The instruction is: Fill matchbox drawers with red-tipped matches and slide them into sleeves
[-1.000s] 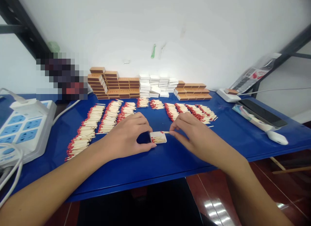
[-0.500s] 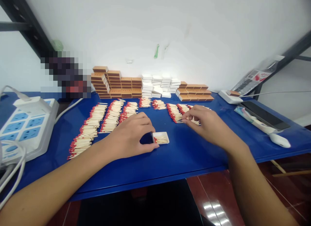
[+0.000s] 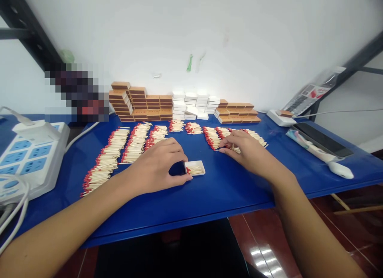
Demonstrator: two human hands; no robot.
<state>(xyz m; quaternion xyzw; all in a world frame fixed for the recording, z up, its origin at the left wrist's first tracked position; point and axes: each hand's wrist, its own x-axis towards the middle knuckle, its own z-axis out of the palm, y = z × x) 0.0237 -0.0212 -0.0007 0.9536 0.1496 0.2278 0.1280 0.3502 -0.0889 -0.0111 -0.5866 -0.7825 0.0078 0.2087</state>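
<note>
One white matchbox tray (image 3: 195, 168) holding a few matches lies on the blue table (image 3: 209, 198), its left end gripped by the curled left hand (image 3: 158, 166). Up and to the right of it, the right hand (image 3: 249, 152) narrows its fingertips onto one of roughly eight match piles (image 3: 212, 137); I cannot tell if it grips any.

Past your left hand (image 3: 155, 166) and right hand (image 3: 251, 154), a plain white wall (image 3: 239, 42) backs the blue worktop (image 3: 227, 194). Dark metal struts (image 3: 26, 24) slant up far out on both sides. Below your right hand, glossy red-brown floor (image 3: 257, 238) reflects light.
</note>
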